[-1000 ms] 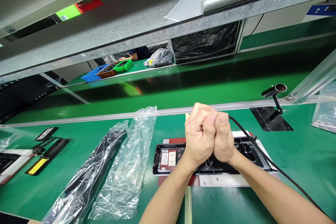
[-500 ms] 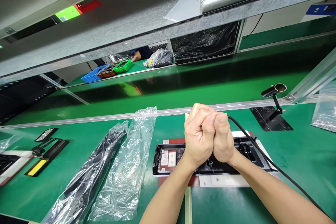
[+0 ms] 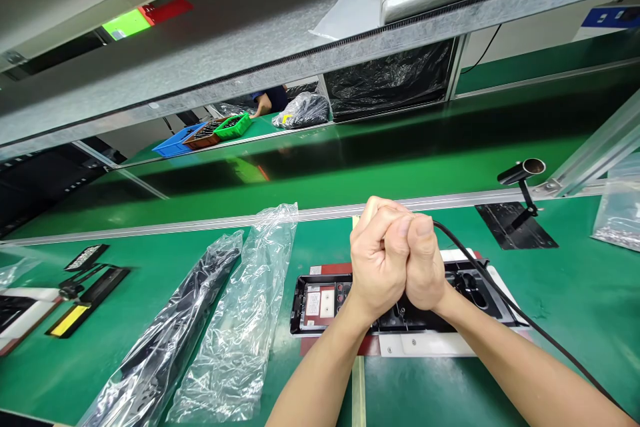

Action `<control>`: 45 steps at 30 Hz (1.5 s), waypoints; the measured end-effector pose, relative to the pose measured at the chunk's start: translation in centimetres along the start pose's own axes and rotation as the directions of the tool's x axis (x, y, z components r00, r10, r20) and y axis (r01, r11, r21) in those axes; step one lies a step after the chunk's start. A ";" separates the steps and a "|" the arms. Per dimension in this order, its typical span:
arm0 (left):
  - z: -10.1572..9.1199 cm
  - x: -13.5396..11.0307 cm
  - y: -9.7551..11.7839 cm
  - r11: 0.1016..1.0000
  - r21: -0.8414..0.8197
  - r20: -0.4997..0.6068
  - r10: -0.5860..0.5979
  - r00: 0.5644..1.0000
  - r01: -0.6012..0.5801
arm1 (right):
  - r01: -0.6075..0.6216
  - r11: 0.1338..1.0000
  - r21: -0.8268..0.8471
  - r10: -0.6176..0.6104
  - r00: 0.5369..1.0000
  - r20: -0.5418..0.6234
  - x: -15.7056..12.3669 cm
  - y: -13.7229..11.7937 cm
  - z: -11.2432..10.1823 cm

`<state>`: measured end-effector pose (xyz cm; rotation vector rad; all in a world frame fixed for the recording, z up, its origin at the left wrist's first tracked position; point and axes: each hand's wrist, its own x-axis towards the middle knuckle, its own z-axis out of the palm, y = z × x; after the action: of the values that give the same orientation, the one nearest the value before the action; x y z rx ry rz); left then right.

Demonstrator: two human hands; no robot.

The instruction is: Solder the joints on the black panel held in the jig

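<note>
My left hand (image 3: 377,257) and my right hand (image 3: 424,265) are clasped together in front of me, both with fingers closed round a tool that I cannot make out. A black cable (image 3: 500,297) runs from between them to the lower right. Below the hands lies a long black plastic housing (image 3: 320,303) on a red and white fixture (image 3: 430,345) on the green bench (image 3: 125,260).
Two clear plastic bags, one empty (image 3: 240,320) and one with a black part (image 3: 170,340), lie to the left. Black parts (image 3: 85,290) rest at far left. A small black stand (image 3: 523,203) and a bag of small parts (image 3: 620,217) are at right. Another person's hand (image 3: 260,105) works beyond the conveyor.
My hands stay clasped in place. The other person's hand beyond the conveyor has shifted slightly to the right.
</note>
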<state>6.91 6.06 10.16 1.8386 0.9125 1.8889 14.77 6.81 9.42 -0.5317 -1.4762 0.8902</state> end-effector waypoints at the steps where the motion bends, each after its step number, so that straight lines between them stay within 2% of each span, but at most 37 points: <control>1: 0.0 0.0 0.0 1.000 -0.005 0.001 -0.003 1.000 0.003 | 0.005 1.000 0.000 -0.005 1.000 -0.003 0.0 0.0 0.0; 7: 0.0 -0.1 0.0 1.000 -0.027 0.004 -0.016 1.000 0.016 | 0.030 0.999 0.017 -0.030 1.000 -0.001 0.1 -0.2 0.0; 14: 0.0 0.0 0.1 1.000 -0.011 0.003 -0.019 1.000 0.019 | -0.027 1.000 -0.011 0.027 0.999 -0.018 -0.1 0.1 -0.1; 31: 0.1 0.1 0.1 1.000 -0.021 -0.001 0.014 1.000 -0.014 | 0.001 0.999 0.033 -0.001 1.000 0.005 -0.1 0.5 -0.2; 35: 0.2 0.1 0.1 1.000 -0.013 -0.018 0.013 1.000 -0.013 | -0.038 0.998 0.041 0.037 0.999 0.005 0.0 0.3 -0.1; 45: 0.2 0.1 -0.1 1.000 -0.003 -0.018 0.018 1.000 -0.018 | 0.017 1.000 -0.015 -0.017 1.000 0.021 0.0 0.4 -0.2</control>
<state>7.04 6.17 10.16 1.8367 0.9017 1.9198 14.89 7.08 9.10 -0.5217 -1.5055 0.8744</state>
